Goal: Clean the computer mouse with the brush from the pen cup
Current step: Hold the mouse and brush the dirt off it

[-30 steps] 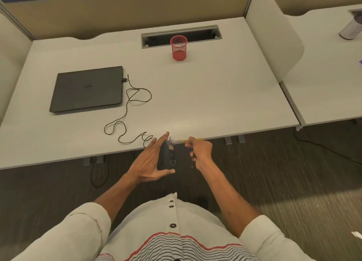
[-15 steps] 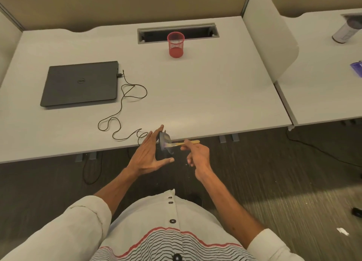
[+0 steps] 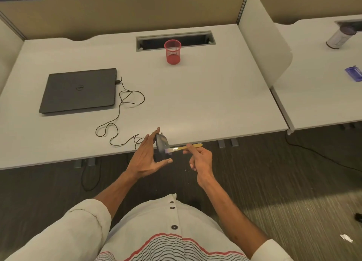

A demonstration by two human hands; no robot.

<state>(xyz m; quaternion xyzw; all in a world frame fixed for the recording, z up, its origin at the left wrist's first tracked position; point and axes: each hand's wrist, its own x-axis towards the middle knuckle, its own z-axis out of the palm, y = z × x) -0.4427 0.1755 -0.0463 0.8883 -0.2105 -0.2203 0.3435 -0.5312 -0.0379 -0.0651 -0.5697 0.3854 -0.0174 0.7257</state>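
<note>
Since the earlier frame, brush and mouse have risen slightly toward the counter edge, and the bristles have moved from the upper part of the mouse to its lower middle.

Right hand: thumb and forefinger pinched on the wooden handle, the other fingers curled loosely. The handle runs level, bristles to the left and touching the mouse.

Left hand: fingers spread and straight, mouse clamped between fingertips at the top and thumb at the bottom. The mouse stands on edge, one broad face turned toward the brush. Which face that is, I cannot tell at this size. It is held in the air just off the near edge of the counter, not resting on it.

Cable: runs from the mouse in loose loops across the counter to the closed laptop, plugged in at its right side.

Pen cup: upright at the back of the counter, just in front of the cable slot, well apart from my hands. I see nothing in it.

Assessment: fetching the brush is done; brushing is in progress on one face. How clean that face is cannot be judged. I judge the remaining faces, the edges and returning the brush to the cup as outstanding.
</note>
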